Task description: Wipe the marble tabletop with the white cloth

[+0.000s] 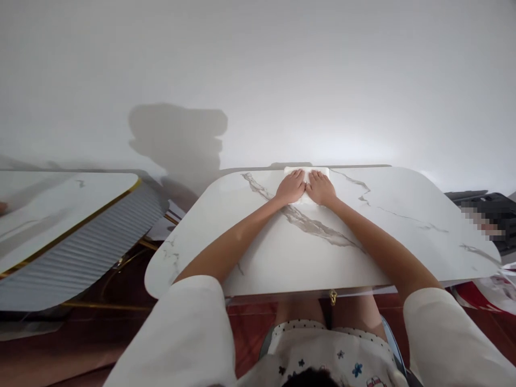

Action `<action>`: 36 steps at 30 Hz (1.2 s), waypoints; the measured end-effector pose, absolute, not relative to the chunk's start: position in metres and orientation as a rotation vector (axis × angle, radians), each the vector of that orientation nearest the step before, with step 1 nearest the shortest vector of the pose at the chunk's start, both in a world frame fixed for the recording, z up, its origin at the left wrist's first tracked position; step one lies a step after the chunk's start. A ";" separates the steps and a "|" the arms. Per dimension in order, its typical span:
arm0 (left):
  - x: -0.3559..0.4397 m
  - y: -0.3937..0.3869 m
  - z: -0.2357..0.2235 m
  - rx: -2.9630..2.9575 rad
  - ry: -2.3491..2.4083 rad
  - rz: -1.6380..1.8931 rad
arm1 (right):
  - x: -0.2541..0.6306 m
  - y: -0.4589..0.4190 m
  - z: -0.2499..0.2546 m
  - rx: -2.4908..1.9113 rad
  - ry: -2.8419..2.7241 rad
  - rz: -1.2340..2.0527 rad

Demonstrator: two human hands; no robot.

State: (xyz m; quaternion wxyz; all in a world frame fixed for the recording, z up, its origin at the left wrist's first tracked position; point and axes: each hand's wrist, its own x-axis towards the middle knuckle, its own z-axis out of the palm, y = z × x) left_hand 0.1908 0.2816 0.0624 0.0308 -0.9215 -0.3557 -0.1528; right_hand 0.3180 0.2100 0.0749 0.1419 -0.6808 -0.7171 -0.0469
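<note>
A white folded cloth (pixel 307 173) lies flat at the far edge of a white marble-patterned table (pixel 258 247), close to the wall. My left hand (pixel 291 186) rests palm down on the left part of the cloth, its fingers stretched forward. Beside it, my right hand (pixel 320 187) lies flat on the right part, fingers also extended, with the two thumbs close together. Both hands cover much of the cloth, whose far strip shows beyond the fingertips. Neither hand is wrapped around anything.
A pale wall (pixel 258 80) rises behind the table. To the left stands another marble-patterned piece (pixel 48 215) with a gold rim and ribbed side. A black object (pixel 500 215) is at the right, partly blurred. A small gold fitting (pixel 332 297) hangs at the table's near edge.
</note>
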 end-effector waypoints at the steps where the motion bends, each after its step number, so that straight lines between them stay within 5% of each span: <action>1: 0.186 0.272 0.062 -2.844 -1.086 -0.465 | 0.313 0.199 0.075 -1.968 -2.070 -0.134; 21: 0.117 0.054 0.065 -2.897 -1.377 -0.607 | 0.260 0.001 0.076 -1.773 -2.146 -0.067; 36: 0.245 0.167 0.064 -2.905 -1.446 -0.715 | 0.380 0.118 0.079 -1.871 -2.211 -0.101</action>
